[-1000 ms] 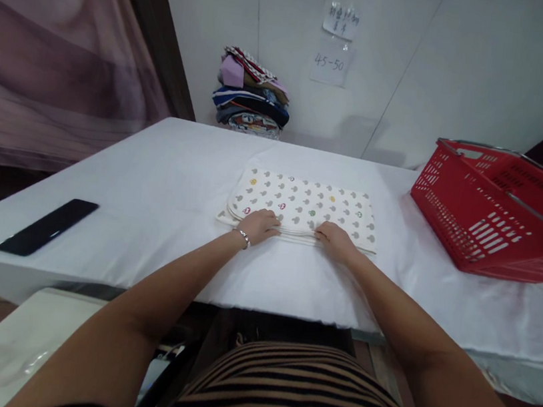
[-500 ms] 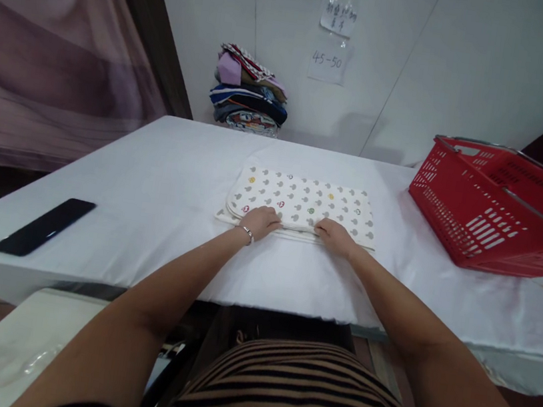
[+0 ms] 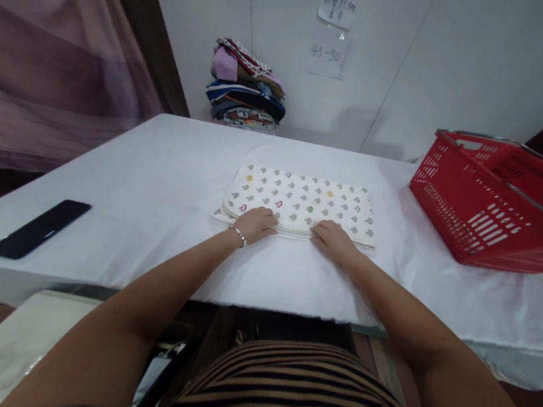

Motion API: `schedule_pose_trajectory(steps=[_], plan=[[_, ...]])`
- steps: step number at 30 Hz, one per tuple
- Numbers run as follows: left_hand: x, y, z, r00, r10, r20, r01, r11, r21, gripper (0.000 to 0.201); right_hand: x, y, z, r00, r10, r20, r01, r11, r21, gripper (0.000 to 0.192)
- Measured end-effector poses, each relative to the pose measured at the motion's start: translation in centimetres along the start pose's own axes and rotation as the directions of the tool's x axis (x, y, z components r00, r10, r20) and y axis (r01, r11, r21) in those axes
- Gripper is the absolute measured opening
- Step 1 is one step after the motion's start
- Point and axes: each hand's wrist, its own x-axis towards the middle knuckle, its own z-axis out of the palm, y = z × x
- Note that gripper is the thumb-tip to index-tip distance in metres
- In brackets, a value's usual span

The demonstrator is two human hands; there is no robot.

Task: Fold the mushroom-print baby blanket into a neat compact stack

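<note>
I have my left hand and right hand pinching the near edge of the folded patterned cloth on the table just ahead, each grip narrow on its layers, so the next fold likely needs an even lift.

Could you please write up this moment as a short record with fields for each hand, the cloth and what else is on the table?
left hand: palm down on the near edge of the folded cloth, bracelet at the wrist
right hand: palm down on the same near edge, apart from the left
folded cloth: white with small printed figures, lying flat in layers
table: white cover
red basket: at the right
black flat object: near the left edge
clothes pile: against the wall
</note>
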Motion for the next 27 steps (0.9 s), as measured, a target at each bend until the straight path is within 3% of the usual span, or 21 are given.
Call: schedule_pose_trajectory(steps=[4,9,13,21,27], plan=[[0.4,0.1,-0.1,0.998,-0.044,0.034,0.044,0.999,-0.002,0.024,0.6,-0.1,-0.4,0.998,0.062,0.027,-0.062,0.998,0.025,0.025],[0.8,0.5,-0.5,0.986,-0.153,0.069,0.155,0.988,-0.023,0.025,1.1,0.2,-0.5,0.987,0.155,0.032,-0.158,0.971,0.182,0.020],[1.0,0.6,-0.8,0.974,-0.203,0.100,0.210,0.976,-0.055,0.025,1.4,0.6,-0.4,0.986,0.158,0.044,-0.164,0.966,0.202,0.019],[1.0,0.4,-0.6,0.978,-0.199,0.059,0.203,0.977,-0.067,0.023,1.2,0.3,-0.8,0.993,0.117,0.033,-0.122,0.967,0.223,0.016],[0.4,0.6,-0.5,1.000,-0.011,0.027,0.009,0.995,0.097,0.026,0.6,-0.1,-0.4,0.999,0.043,-0.011,-0.043,0.997,0.062,0.023]])
